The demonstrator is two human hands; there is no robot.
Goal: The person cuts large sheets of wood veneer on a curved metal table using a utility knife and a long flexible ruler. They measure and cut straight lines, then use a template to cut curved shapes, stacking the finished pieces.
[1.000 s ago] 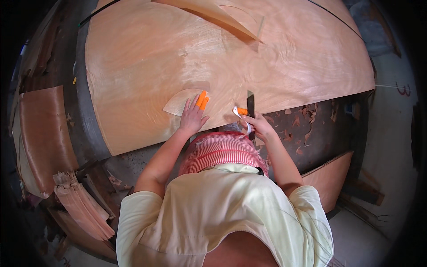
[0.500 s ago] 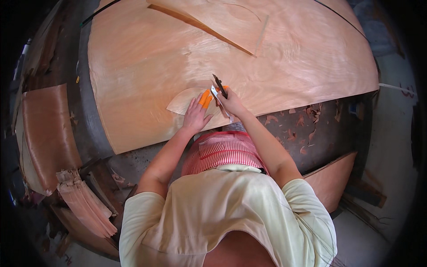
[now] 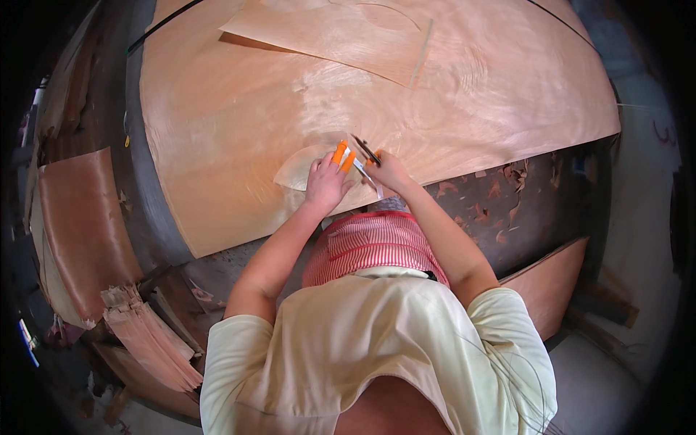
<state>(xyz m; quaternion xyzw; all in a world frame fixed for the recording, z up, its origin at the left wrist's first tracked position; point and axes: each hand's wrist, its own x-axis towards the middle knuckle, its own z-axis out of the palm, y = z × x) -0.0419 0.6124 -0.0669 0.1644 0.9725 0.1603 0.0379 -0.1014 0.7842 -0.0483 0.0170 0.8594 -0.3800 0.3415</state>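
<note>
My left hand (image 3: 328, 183), with orange covers on two fingers, is over the near part of a large tan veneer sheet (image 3: 239, 130). Its covered fingers close on the upper end of a narrow white strip (image 3: 358, 166), which slants down toward the sheet's near edge. My right hand (image 3: 389, 174) is closed around a slim dark cutter (image 3: 366, 149), its tip pointing up and left, close to the left fingertips. Orange also shows on a right finger. Beside my left hand lies a curved, pale veneer patch (image 3: 291, 170), partly covered by that hand.
A loose veneer piece (image 3: 326, 40) lies on the sheet's far part, one edge lifted. Brown scraps (image 3: 482, 212) litter the dark surface at the right. At the left are a brown sheet (image 3: 87, 225) and a bundle of veneer strips (image 3: 148, 333). A panel (image 3: 551, 286) leans at the lower right.
My left fingers have moved right onto the white strip's upper end. My right hand, with the cutter, has shifted slightly right and down. The far veneer piece shows more of its face.
</note>
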